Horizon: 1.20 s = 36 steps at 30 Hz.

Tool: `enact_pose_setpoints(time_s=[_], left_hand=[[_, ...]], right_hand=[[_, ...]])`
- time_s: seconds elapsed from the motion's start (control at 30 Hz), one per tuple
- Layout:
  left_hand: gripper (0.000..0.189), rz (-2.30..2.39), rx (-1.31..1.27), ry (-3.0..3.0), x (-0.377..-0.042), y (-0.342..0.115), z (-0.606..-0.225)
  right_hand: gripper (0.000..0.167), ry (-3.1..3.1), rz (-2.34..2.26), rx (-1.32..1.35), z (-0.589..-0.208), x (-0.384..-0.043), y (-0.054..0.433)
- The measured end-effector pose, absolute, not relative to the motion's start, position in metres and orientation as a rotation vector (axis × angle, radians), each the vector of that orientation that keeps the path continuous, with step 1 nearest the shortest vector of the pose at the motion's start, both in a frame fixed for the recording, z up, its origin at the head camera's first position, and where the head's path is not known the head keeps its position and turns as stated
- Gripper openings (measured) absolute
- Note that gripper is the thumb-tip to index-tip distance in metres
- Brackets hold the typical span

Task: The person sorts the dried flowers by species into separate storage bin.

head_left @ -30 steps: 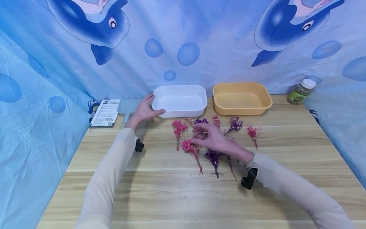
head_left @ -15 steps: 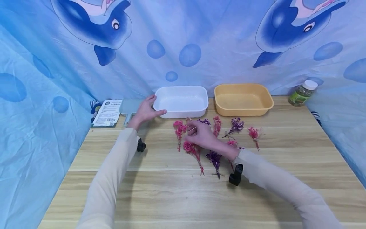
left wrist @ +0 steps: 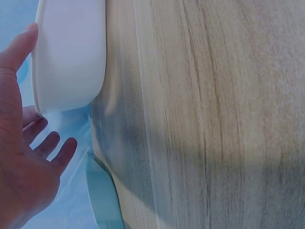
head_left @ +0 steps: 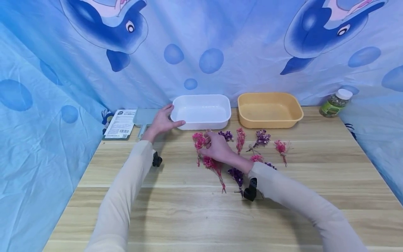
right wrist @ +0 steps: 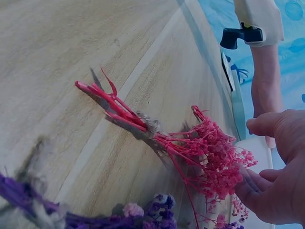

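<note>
While the white tray was touched at one end by the left hand, whose thumb and fingers were spread widely round it, the right hand was held low above the surface, with half-bent fingers and a gap before the thumb. No thing was seen gripped by either of the hands; whether the right fingertips touched blossoms could not be told. Just left of these fingertips a pink bunch was laid, its long axis directed away, blossoms far, stems near. It was thus nearer to the right hand than to the left. On the near side of the right hand, a second pink bunch was placed slantwise.
</note>
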State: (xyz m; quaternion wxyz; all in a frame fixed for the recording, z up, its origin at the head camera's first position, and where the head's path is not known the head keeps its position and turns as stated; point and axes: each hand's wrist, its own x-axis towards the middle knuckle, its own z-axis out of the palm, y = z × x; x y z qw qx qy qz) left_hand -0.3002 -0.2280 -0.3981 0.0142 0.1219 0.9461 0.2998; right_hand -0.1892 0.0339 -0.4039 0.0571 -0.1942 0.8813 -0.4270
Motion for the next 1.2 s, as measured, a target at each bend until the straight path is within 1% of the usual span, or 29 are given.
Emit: enact_pose_setpoints(time_s=[0.17, 0.43, 0.77, 0.97, 1.2], left_hand=[[0.103, 0.935, 0.384, 2.95, -0.3, -0.228, -0.398], [0.103, 0.938, 0.38, 2.948, -0.302, -0.229, -0.399], [0.103, 0.946, 0.396, 2.944, -0.301, -0.23, -0.4], [0.103, 0.946, 0.398, 2.941, -0.301, -0.231, -0.401], [0.102, 0.954, 0.393, 2.942, -0.3, -0.23, -0.399]], right_hand=[[0.069, 2.724, -1.225, -0.573, -0.405, -0.191, 0.029], [0.065, 2.806, -1.075, -0.589, -0.409, -0.195, 0.017], [0.072, 2.85, -0.951, -0.604, -0.415, -0.195, 0.006], [0.079, 2.899, -0.853, -0.519, -0.417, -0.195, 0.001], [0.081, 2.935, -0.814, -0.512, -0.42, -0.196, -0.004]])
